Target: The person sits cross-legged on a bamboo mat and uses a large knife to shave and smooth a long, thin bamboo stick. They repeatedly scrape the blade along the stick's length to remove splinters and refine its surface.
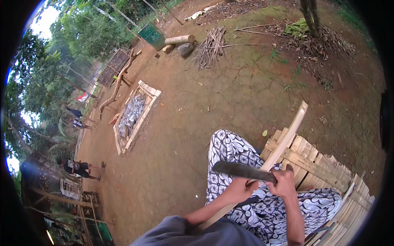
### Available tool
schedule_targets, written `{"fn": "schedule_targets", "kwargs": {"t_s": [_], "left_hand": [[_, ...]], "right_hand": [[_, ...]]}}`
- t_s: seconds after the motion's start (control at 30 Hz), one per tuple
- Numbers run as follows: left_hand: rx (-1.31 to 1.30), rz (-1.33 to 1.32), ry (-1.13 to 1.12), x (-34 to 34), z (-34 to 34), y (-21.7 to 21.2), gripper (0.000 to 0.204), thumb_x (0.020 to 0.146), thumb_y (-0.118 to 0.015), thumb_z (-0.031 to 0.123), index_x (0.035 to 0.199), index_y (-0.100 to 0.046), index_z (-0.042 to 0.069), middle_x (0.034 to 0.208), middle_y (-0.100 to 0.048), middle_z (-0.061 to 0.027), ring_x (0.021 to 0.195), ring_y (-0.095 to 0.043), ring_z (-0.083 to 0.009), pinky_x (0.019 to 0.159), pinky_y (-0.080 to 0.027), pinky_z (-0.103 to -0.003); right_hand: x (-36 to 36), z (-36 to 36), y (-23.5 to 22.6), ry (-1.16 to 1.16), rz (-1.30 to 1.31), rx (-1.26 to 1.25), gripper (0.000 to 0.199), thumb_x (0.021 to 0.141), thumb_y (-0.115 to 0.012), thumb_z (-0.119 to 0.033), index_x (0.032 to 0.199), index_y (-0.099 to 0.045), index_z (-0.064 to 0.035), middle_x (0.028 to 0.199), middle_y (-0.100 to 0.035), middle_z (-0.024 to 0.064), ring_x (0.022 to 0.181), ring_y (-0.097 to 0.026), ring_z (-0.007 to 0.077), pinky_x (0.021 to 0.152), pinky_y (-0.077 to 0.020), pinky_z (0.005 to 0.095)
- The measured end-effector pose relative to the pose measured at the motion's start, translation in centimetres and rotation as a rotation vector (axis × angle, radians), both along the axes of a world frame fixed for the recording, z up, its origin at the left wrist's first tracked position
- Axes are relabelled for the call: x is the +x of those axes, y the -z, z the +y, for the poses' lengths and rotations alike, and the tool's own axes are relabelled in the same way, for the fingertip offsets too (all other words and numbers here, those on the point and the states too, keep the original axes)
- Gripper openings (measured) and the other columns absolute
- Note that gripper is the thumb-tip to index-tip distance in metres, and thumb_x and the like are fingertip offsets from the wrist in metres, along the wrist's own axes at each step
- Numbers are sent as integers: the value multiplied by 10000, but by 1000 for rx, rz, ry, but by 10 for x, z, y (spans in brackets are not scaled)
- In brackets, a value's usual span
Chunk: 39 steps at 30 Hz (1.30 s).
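Observation:
My right hand [283, 183] is closed round the handle of a machete, whose dark, broad blade [236, 169] points to the left and crosses a long pale strip of wood or bamboo [286, 141]. The strip slants from the upper right, over my lap, down to my left side under my forearm. My left hand [243, 189] grips it just below the blade, fingers curled and partly hidden. Under both hands lie my crossed legs in black-and-white patterned cloth [230, 149].
I sit on a bamboo-slat bench [318, 164]. On the earth ground lie a framed pit of ash [133, 115], a bundle of sticks [210, 47], a log [179, 39] and a stone [185, 49]. A green drum [152, 36] stands behind. A person [84, 167] is at the left.

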<state>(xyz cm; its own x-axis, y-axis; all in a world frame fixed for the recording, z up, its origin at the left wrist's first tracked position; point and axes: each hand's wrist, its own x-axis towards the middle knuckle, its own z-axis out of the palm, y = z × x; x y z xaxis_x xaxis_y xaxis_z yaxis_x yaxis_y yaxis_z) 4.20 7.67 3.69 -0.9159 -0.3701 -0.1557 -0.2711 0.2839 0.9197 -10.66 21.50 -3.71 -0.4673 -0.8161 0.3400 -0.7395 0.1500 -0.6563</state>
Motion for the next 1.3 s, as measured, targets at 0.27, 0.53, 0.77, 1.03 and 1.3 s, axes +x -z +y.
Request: {"fn": "schedule_targets", "kwargs": {"t_s": [0.27, 0.53, 0.77, 1.03, 1.3], "left_hand": [[279, -79, -129, 7, -15, -17, 214, 915, -587, 82, 1113, -549, 10, 645, -518, 37, 512, -447, -20, 451, -345, -205], [102, -41, -182, 6, -34, -45, 271, 886, -660, 150, 1086, -563, -6, 699, -567, 30, 617, -468, -17, 522, -388, -213], [173, -22, -293, 12, -35, -60, 227, 908, -629, 165, 1044, -571, -7, 600, -521, 34, 479, -438, -12, 411, -332, -207], [123, -59, -331, 23, -32, -52, 168, 939, -565, 126, 1001, -557, -29, 579, -535, 7, 446, -478, -34, 381, -341, -194], [86, -145, -293, 30, -24, -45, 157, 926, -575, 97, 984, -534, -43, 530, -508, 27, 396, -450, -26, 349, -313, -199]], "right_hand": [[-21, 4, -3, 307, -318, 229, 432, 807, -601, -423, 738, -569, 2, 561, -556, 190, 580, -587, 399, 577, -466, 473], [-17, -1, 12, 139, -139, 121, 426, 786, -619, -438, 815, -652, -14, 606, -578, 226, 607, -604, 399, 587, -475, 451], [-9, 5, 6, 49, -116, 182, 452, 802, -604, -477, 814, -658, -28, 628, -603, 207, 612, -611, 387, 581, -484, 454], [-30, 4, 11, 233, -216, 275, 495, 834, -566, -525, 832, -677, -43, 604, -603, 197, 613, -622, 372, 597, -500, 446], [-23, 6, 8, 92, -124, 209, 553, 851, -520, -574, 823, -697, -51, 534, -574, 196, 559, -624, 361, 546, -505, 449]]}}
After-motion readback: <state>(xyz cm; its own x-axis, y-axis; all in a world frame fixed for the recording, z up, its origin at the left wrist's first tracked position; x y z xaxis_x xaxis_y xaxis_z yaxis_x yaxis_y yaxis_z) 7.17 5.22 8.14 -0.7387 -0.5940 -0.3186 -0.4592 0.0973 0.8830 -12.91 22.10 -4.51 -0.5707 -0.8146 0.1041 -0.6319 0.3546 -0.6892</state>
